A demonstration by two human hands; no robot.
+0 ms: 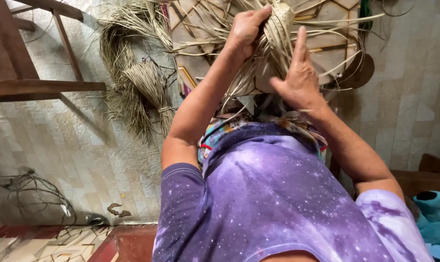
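Above your lap, a half-woven straw piece [280, 29] with loose strands splaying out, your left hand [245, 30] closed on its left side, your right hand [300, 77] open against its right, forefinger extended, dried straw bundles [142, 87] well left on the floor.

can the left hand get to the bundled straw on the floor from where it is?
Probably not right away: the left hand grips the woven straw piece along with the right hand. The tied straw bundle lies apart, nothing blocking it.
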